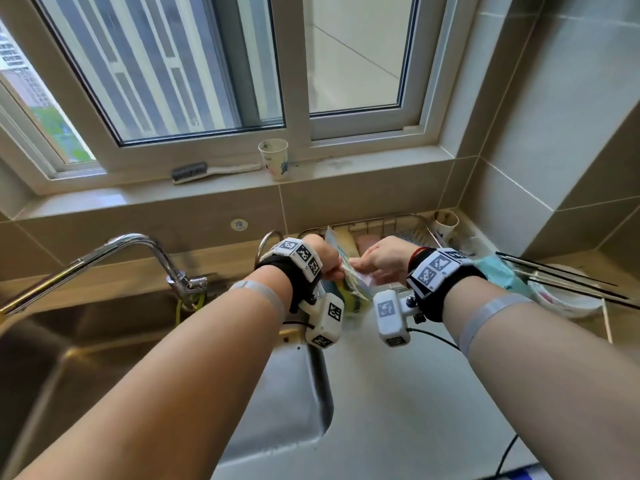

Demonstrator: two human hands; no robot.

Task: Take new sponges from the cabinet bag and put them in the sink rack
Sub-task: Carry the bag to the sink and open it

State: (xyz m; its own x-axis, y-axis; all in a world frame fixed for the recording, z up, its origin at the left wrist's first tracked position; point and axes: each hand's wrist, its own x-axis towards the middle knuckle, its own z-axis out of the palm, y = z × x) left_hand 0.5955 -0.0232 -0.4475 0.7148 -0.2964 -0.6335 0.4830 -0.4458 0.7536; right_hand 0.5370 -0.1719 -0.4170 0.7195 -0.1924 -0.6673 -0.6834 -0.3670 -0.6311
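Note:
My left hand (pixel 328 258) and my right hand (pixel 384 258) both grip a clear plastic sponge bag (pixel 353 277) held above the counter, just in front of the wire sink rack (pixel 391 226). A yellow-green sponge (pixel 346 299) shows through the bag's lower part, below my left hand. The rack stands against the back wall and holds a pink sponge (pixel 367 242) and a yellowish one beside it, partly hidden by the bag and my hands. Both wrists carry black bands with marker blocks.
A steel sink (pixel 69 358) with a chrome tap (pixel 166 268) lies to the left. The grey counter (pixel 398 410) is below my hands. A white bowl (pixel 568 303) with dark chopsticks and a teal cloth sit right. A paper cup (pixel 273 159) and brush (pixel 194 172) rest on the window sill.

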